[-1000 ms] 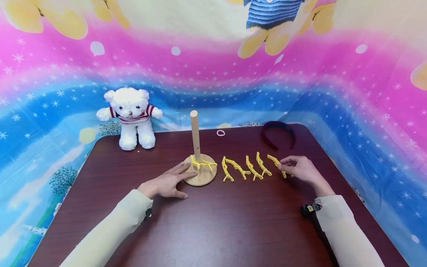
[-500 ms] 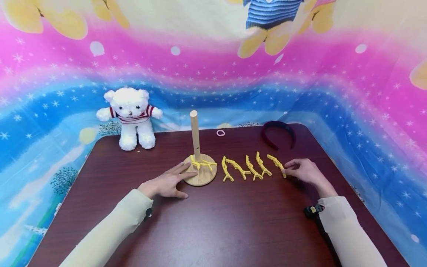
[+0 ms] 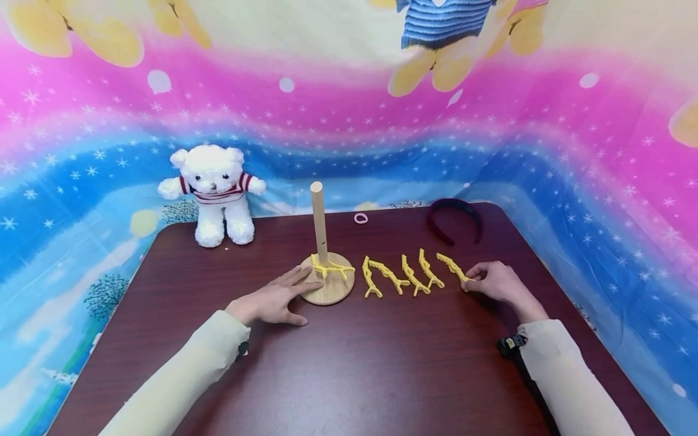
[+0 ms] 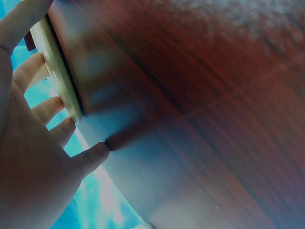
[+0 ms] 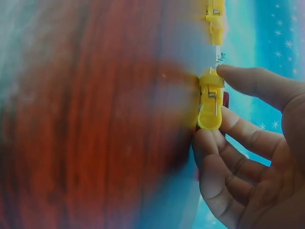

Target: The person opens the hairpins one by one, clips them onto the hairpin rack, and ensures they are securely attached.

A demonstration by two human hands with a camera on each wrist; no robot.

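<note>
My left hand (image 3: 272, 301) lies with spread fingers at the left side of a round wooden base (image 3: 329, 295), fingertips touching it. An upright wooden post (image 3: 319, 224) rises from that base. At the post's foot on the base lies a yellow hair clip (image 3: 339, 267). Over on the right, my right hand (image 3: 498, 283) pinches the handle end of another yellow alligator hair clip (image 3: 449, 264) that lies on the table. In the right wrist view, thumb and fingers sit on either side of this clip's handles (image 5: 209, 114), where a small spring shows.
Several more yellow hair clips (image 3: 371, 278) lie in a row between the base and my right hand. Behind them are a dark red headband (image 3: 436, 227) and a pink hair tie (image 3: 361, 218). A white teddy bear (image 3: 212, 175) stands at the table's back left. Printed cloth surrounds the table.
My right hand has shifted slightly right and towards me along the rightmost clip, and its fingers have come together at the handle end. The left hand stays put.
</note>
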